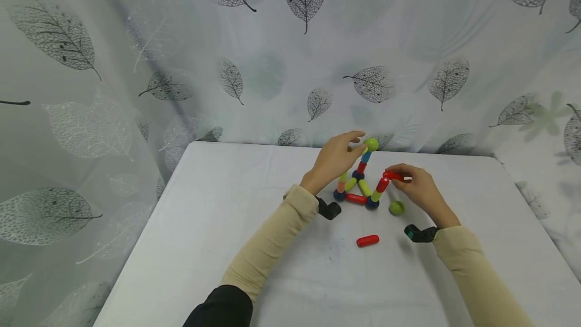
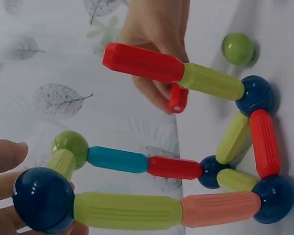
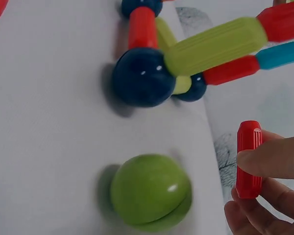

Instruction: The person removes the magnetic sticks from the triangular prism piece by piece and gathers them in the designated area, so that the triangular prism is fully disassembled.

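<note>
A frame of coloured rods and balls stands on the table, with dark blue balls (image 1: 372,202) at its base. My left hand (image 1: 336,161) is at the top of its left upright. In the left wrist view, its fingers curl behind the upper dark blue ball (image 2: 44,199), which partly hides them. Beside that, a green ball (image 1: 371,144) caps the blue-and-red upright. My right hand (image 1: 419,185) pinches a short red rod (image 3: 249,159) between thumb and fingers. This rod is near the red top of the right upright (image 2: 143,62), which has no ball on it.
A loose green ball (image 1: 397,208) lies on the white table (image 1: 218,206) below my right hand. Nearer me lies a loose red rod (image 1: 367,240). Leaf-patterned cloth (image 1: 268,79) hangs behind the table.
</note>
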Demonstrator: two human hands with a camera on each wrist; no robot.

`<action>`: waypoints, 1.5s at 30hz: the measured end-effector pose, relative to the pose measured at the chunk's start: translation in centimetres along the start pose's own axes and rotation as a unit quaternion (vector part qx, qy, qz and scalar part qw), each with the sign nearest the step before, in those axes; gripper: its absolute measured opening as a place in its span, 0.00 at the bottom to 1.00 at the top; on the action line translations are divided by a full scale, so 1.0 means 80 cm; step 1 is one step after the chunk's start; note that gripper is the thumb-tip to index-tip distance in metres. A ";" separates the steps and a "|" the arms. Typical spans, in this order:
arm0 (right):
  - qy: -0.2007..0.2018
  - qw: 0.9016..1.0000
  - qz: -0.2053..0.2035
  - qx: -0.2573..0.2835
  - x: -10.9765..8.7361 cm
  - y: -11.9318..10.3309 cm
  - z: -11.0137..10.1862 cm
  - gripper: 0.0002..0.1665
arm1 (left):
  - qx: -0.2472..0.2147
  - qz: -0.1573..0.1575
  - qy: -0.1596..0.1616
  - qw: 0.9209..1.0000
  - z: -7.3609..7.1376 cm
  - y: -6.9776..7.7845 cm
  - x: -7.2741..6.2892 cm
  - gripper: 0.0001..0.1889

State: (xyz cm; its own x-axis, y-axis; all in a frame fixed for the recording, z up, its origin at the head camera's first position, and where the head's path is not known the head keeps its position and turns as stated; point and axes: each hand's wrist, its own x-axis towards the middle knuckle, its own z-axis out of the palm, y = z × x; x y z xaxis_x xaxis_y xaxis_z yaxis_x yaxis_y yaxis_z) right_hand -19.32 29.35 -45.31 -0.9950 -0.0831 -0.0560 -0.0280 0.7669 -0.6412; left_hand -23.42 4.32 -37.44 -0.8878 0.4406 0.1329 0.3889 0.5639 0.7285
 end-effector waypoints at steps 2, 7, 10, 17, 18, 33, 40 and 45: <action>-0.008 1.000 0.006 -0.003 0.001 0.006 0.003 0.21 | -0.001 -0.001 0.004 1.000 -0.001 -0.002 -0.005 0.24; -0.012 1.000 0.010 -0.018 0.003 0.020 0.009 0.21 | 0.011 -0.001 0.021 1.000 -0.004 -0.005 -0.018 0.23; -0.014 0.999 0.016 -0.028 0.005 0.026 0.013 0.21 | 0.018 0.001 0.029 0.999 -0.004 -0.005 -0.025 0.23; -0.022 0.998 0.031 -0.043 0.010 0.035 0.018 0.21 | 0.031 -0.004 0.047 0.998 0.001 -0.005 -0.034 0.22; -0.023 0.998 0.031 -0.045 0.010 0.034 0.018 0.21 | 0.033 -0.006 0.050 0.998 0.002 -0.005 -0.035 0.22; -0.018 0.997 0.017 -0.074 0.008 0.032 0.017 0.21 | 0.039 -0.020 0.053 0.998 0.009 -0.004 -0.033 0.20; -0.026 0.997 0.006 -0.074 0.009 0.034 0.015 0.21 | 0.058 -0.026 0.055 0.996 0.011 0.001 -0.031 0.20; -0.037 0.997 -0.004 -0.072 0.009 0.034 0.012 0.22 | 0.060 -0.030 0.055 0.996 0.010 0.005 -0.029 0.20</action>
State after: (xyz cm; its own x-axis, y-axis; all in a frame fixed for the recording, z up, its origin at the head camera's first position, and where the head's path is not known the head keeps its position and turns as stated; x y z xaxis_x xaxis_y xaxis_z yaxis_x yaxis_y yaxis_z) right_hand -20.04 30.79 -47.84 -0.9849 -0.1323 -0.1113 -0.0548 0.8493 -0.5250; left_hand -21.01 4.06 -38.03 -0.9297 0.3272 0.1694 0.3546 0.6700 0.6522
